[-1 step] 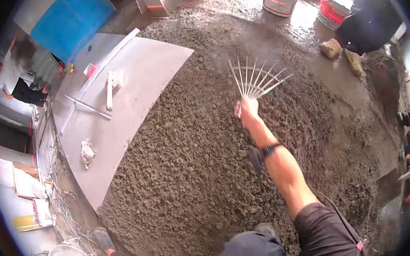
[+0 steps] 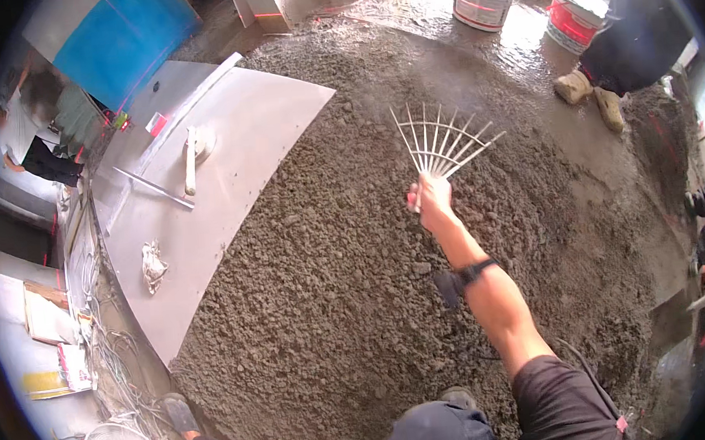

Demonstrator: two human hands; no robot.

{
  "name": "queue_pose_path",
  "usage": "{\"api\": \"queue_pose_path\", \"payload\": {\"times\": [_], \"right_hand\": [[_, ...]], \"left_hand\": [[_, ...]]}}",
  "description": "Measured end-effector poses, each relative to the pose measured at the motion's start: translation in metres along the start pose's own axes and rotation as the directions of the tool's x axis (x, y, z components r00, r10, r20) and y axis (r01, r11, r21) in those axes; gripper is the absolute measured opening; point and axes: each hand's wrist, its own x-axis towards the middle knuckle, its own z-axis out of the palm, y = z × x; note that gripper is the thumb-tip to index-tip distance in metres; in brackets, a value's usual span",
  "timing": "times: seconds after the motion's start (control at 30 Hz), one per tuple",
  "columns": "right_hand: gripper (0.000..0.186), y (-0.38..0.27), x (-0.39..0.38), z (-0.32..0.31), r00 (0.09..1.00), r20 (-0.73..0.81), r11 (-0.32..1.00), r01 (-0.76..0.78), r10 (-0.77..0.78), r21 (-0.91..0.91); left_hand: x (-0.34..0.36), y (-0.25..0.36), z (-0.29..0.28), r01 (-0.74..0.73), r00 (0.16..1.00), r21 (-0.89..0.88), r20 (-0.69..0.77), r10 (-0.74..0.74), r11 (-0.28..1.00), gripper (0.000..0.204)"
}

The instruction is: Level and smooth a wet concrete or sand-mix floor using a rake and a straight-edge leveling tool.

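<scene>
Rake (image 2: 439, 150) and right hand (image 2: 434, 198) meet a little to the right of the middle of the frame. The right hand has its fingers wrapped round the handle, and a bit of red pokes out at the left side of the fist. From that grip the rake lies straight ahead: its long line runs up the frame and leans a little to the right, with the thin prongs spread like a fan toward the top. The arm comes up from the lower right and slants left, so arm and rake make a soft bend at the wrist — they are not in one line. Under the fan is the gray, lumpy mix (image 2: 315, 272), but I cannot tell if the tips dig into it or hang just over it. Lumps fill the middle and lower part of the frame, and the ground looks smoother and wetter at the upper right, near the other person's shoes (image 2: 609, 108). Well off to the left is the pale board (image 2: 256, 120), with its edge along the mix. The left hand does not show — so the right hand is the only one by the rake.
</scene>
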Motion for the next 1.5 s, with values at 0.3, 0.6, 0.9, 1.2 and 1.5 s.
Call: {"api": "queue_pose_path", "payload": {"times": [0.3,0.6,0.9,1.2,1.5], "right_hand": [[0.029,-0.001,-0.01,-0.008,0.991,0.007,0.983,0.132,-0.132,-0.129],[0.033,0.037,-0.137,-0.032,0.938,0.288,0.93,0.27,-0.195,-0.251],[0.018,0.129,-0.254,-0.055,0.897,0.435,0.857,0.167,0.072,-0.487],[0.018,0.125,-0.216,-0.066,0.903,0.418,0.894,0.107,0.095,-0.434],[0.026,0.133,-0.154,-0.018,0.909,0.414,0.885,0.164,0.035,-0.436]], "left_hand": [[-0.004,0.032,-0.016,0.01,0.998,0.011,0.055,-0.011,1.0,0.064],[0.012,-0.025,0.031,-0.034,0.996,0.05,-0.084,0.038,0.998,0.055],[0.016,-0.013,0.051,-0.06,0.985,0.058,-0.158,0.069,0.997,0.046],[0.008,-0.017,0.054,-0.057,0.977,-0.017,-0.206,0.052,0.998,0.044],[0.002,-0.013,0.05,-0.107,0.964,-0.072,-0.25,0.086,0.992,0.044]]}}
